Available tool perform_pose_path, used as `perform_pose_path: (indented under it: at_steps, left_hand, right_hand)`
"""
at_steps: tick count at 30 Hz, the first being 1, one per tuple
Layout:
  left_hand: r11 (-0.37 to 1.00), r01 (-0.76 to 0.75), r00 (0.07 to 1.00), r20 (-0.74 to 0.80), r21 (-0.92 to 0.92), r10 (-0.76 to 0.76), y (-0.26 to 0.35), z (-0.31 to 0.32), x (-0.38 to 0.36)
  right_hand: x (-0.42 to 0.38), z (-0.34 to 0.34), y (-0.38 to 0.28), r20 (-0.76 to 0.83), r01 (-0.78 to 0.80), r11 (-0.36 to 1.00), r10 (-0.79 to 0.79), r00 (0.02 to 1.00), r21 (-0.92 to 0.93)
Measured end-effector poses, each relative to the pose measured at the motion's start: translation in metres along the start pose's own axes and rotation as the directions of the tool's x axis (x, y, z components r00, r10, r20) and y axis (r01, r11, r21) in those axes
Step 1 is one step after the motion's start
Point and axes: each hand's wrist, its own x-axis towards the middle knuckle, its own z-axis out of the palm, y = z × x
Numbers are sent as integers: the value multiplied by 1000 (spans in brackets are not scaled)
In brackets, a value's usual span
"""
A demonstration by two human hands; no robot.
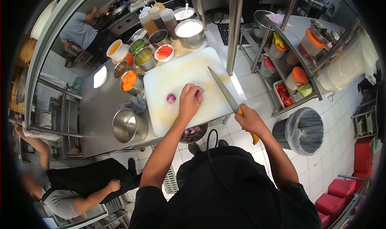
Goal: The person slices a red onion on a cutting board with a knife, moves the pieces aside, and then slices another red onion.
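Observation:
My right hand is wrapped round the yellow handle of a long knife, its blade pointing up and left over the right side of the white cutting board. On the middle of the board, my left hand has its fingers bent round a piece of purple onion. Another purple onion piece lies to the left of that hand. Below the board's front edge, a bowl with purple onion pieces is partly hidden by my left arm.
Bowls of cut vegetables and squeeze bottles stand behind the board. An empty steel pot and a grey cloth are at its left. A lined bin stands right. One person is at lower left, another at upper left.

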Motion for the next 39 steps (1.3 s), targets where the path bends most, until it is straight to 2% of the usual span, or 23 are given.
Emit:
perform_pose_path:
  at_steps: [2, 3, 6, 8, 9, 12, 20, 24, 29, 33, 35, 38, 39]
  left_hand:
    - [982, -159, 987, -11, 103, 161, 13, 13, -2]
    - [960, -234, 971, -14, 155, 239, 18, 16, -3]
    - [984, -176, 984, 11, 33, 175, 31, 18, -16]
    - [987, -151, 987, -48, 49, 153, 29, 16, -20]
    - [989, -137, 987, -78, 55, 141, 27, 15, -22]
    - [997, -60, 998, -10, -47, 60, 13, 19, -17]
    - [994, -78, 988, -140, -80, 67, 5, 34, 0]
    - [991, -7, 989, -150, -137, -14, 5, 37, -1]
    - [977, 4, 989, -145, -214, -36, 5, 36, -2]
    - [983, -34, 985, -174, -178, 2, 9, 32, -2]
    - [975, 11, 987, -156, -222, -47, 12, 30, -2]
    - [972, -11, 982, -183, -234, -33, 12, 30, -1]
    - [973, -36, 980, -199, -227, -10, 11, 30, -1]
  right_hand:
    - [0, 0, 1, 22, -3, 1000, 3, 1000, 8]
    - [0, 2, 4, -16, 47, 999, -47, 999, -2]
    - [3, 7, 10, -90, 174, 984, -178, 980, -42]
    - [5, 9, 7, -100, 221, 973, -227, 969, -63]
    - [6, 10, 4, -101, 215, 974, -221, 970, -69]
    - [18, 9, -14, -89, 217, 972, -225, 970, -95]
    - [45, 5, -42, -6, 218, 943, -226, 974, -250]
    - [40, -1, -59, 33, 136, 958, -132, 991, -252]
    - [57, 18, -49, -26, 200, 917, -222, 975, -345]
    - [75, 22, -52, 13, 186, 937, -191, 982, -296]
    - [69, 10, -64, 65, 146, 949, -133, 989, -279]
    - [46, -11, -118, 154, -76, 980, 106, 982, -186]
    - [54, 4, -102, 78, 8, 968, 12, 997, -249]
